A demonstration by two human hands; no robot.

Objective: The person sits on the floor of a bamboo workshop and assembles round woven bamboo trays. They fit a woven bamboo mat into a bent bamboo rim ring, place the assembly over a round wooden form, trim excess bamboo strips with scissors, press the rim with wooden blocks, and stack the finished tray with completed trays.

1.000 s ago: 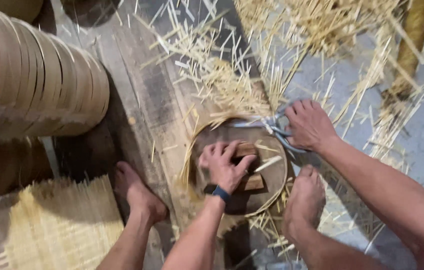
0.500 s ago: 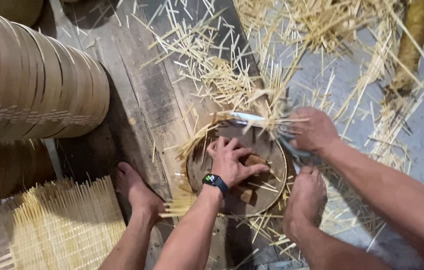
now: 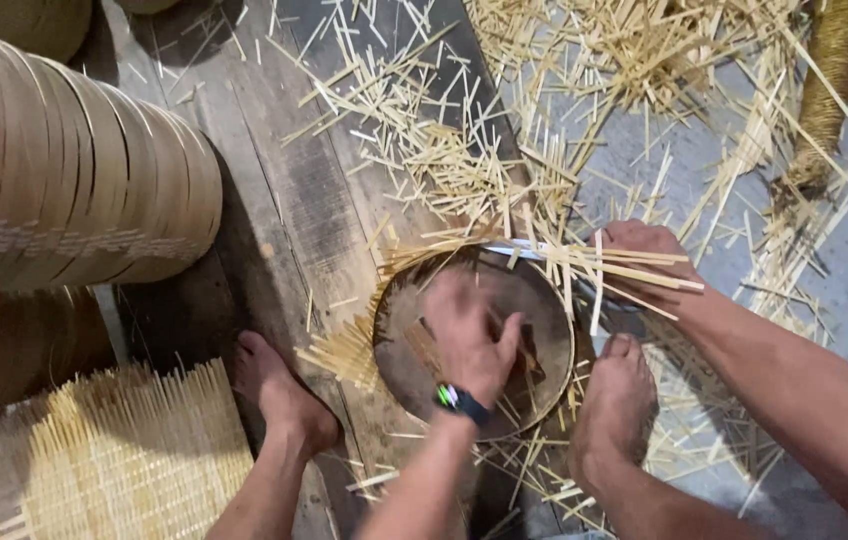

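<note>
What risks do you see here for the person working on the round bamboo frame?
1. The right hand seems to work a blade at the round frame rim, close to the left hand pressing inside; a slip might cut fingers.
2. Both bare feet rest among sharp bamboo splinters, so a splinter wound is possible.

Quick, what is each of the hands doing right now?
Left hand: open, pressing flat inside the round bamboo frame.
Right hand: closed at the frame's far rim, behind pale bamboo strips; its hold cannot be told.
</note>
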